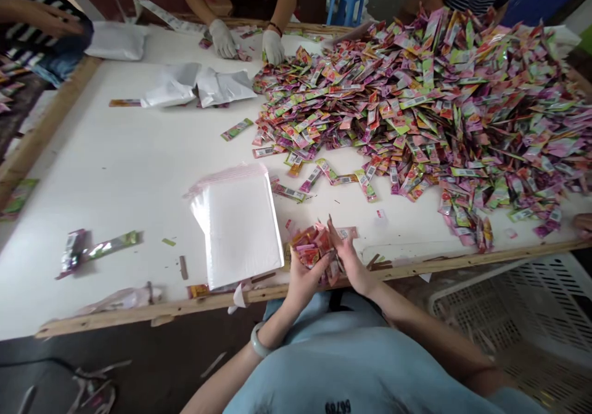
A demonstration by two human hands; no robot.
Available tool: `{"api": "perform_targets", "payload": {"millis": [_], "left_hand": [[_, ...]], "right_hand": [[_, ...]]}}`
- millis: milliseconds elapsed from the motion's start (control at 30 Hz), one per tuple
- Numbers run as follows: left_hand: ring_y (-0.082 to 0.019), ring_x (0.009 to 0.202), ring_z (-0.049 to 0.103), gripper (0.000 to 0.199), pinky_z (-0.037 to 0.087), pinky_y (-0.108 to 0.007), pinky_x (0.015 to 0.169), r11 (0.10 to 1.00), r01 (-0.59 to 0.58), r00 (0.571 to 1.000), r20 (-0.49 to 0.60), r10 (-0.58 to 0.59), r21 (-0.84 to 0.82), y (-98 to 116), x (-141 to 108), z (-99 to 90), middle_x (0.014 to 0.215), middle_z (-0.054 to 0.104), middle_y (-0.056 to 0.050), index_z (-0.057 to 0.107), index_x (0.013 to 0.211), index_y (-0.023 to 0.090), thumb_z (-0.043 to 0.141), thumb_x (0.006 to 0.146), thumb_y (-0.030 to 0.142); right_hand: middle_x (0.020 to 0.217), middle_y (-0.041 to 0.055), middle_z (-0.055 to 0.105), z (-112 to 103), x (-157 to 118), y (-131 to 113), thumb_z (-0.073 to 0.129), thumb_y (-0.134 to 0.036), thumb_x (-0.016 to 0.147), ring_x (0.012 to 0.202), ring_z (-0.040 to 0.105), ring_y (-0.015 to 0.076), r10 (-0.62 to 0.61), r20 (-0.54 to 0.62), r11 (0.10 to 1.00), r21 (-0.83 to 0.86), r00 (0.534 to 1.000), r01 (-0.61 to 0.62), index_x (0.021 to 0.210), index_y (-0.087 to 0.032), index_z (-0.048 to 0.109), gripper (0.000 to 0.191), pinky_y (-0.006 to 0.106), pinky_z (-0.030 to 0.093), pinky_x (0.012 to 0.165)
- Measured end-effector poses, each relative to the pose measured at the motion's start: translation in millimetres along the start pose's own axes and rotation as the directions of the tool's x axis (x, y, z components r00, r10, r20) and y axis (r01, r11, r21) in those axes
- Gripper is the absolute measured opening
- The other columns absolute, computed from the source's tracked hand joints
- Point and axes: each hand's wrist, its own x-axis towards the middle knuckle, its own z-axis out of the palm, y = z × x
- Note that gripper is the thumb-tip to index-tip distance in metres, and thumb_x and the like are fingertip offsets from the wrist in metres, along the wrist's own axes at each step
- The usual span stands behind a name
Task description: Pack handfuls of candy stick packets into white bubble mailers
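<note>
Near the table's front edge, my left hand (306, 273) is closed around a bunch of small red, pink and orange sachets (309, 246). My right hand (350, 261) presses against the right side of the same bunch, its fingers fairly straight and pointing up and away from me. Part of the bunch is hidden behind my hands. Left of them lies a stack of white mailer bags (243, 223) with pink-tinted flaps, slightly fanned out. Several loose sachets (324, 174) lie beyond my hands, by a large heap of mixed sachets (439, 99).
Across the table, a co-worker's white-gloved hands (272, 47) touch sachets. Filled silver-white bags (224, 86) lie at the back left. A wooden rail (185, 309) edges the white table (120, 173). A white plastic crate (518, 303) stands below, right. Another person's arm shows far left.
</note>
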Motion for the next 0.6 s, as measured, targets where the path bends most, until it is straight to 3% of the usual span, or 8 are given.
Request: {"api": "perform_targets", "payload": {"millis": [100,200,267,333,433,500,600], "left_hand": [[-0.016,0.071,0.068,0.045,0.055,-0.026,0.070,0.995,0.075,0.997,0.028,-0.077,0.058,2.3,-8.0,-14.7,0.082,0.075,-0.002,0.065,0.092,0.018,0.093,0.062,0.037],[-0.012,0.048,0.057,0.040,0.045,-0.024,0.049,0.975,0.209,0.965,0.145,-0.217,0.070,4.8,-15.2,-22.6,0.062,0.069,-0.001,0.065,0.080,0.016,0.090,0.065,0.045],[-0.012,0.046,0.056,0.042,0.043,-0.024,0.047,0.963,0.266,0.941,0.204,-0.268,0.039,7.0,-17.7,-22.7,0.062,0.069,-0.003,0.067,0.080,0.015,0.090,0.064,0.046],[-0.014,0.050,0.061,0.044,0.046,-0.025,0.050,0.955,0.296,0.927,0.240,-0.290,0.013,9.0,-18.0,-20.2,0.070,0.073,-0.005,0.070,0.086,0.013,0.091,0.062,0.045],[-0.015,0.055,0.064,0.046,0.049,-0.025,0.053,0.956,0.294,0.925,0.255,-0.283,-0.005,9.7,-16.1,-17.2,0.078,0.075,-0.007,0.070,0.090,0.013,0.092,0.063,0.043],[-0.016,0.056,0.066,0.045,0.051,-0.026,0.055,0.960,0.282,0.927,0.256,-0.273,0.003,8.5,-14.4,-17.9,0.079,0.076,-0.007,0.069,0.089,0.013,0.092,0.064,0.042],[-0.018,0.062,0.069,0.046,0.055,-0.028,0.061,0.960,0.279,0.933,0.233,-0.275,0.017,6.7,-12.1,-21.5,0.081,0.077,-0.007,0.068,0.092,0.013,0.092,0.065,0.042]], "right_hand": [[0.154,0.0104,0.049,-33.9,7.5,17.0,0.043,-0.048,0.100,0.146,0.043,0.0295,-0.054,-0.059,0.988,-0.146,0.997,0.045,0.151,-0.028,0.044,0.054,0.052,0.042,0.118],[0.131,0.0177,0.060,-57.9,16.8,38.5,0.066,-0.036,0.084,0.125,0.055,0.0394,0.014,0.036,0.850,-0.527,0.999,0.007,0.128,-0.020,0.061,0.046,0.059,0.047,0.107],[0.114,0.0145,0.064,-70.0,29.6,47.1,0.066,-0.028,0.085,0.111,0.060,0.0372,0.114,0.127,0.768,-0.641,0.985,-0.006,0.107,-0.022,0.066,0.023,0.056,0.051,0.099],[0.114,0.0124,0.063,-83.8,53.4,48.0,0.060,-0.021,0.089,0.110,0.060,0.0334,0.130,0.132,0.729,-0.684,0.983,-0.004,0.097,-0.023,0.064,0.010,0.052,0.052,0.098],[0.128,0.0137,0.058,-105.4,104.3,40.0,0.059,-0.012,0.087,0.128,0.051,0.0331,0.070,0.108,0.607,-0.793,0.992,0.043,0.098,-0.021,0.062,0.015,0.051,0.044,0.109],[0.128,0.0160,0.058,-111.3,132.2,34.8,0.062,-0.011,0.083,0.128,0.048,0.0356,0.100,0.159,0.495,-0.864,0.982,0.089,0.098,-0.018,0.062,0.016,0.051,0.042,0.110],[0.118,0.0177,0.063,-97.9,139.3,35.3,0.057,-0.011,0.086,0.119,0.051,0.0364,0.137,0.195,0.404,-0.906,0.971,0.125,0.102,-0.016,0.062,0.018,0.050,0.044,0.102]]}}
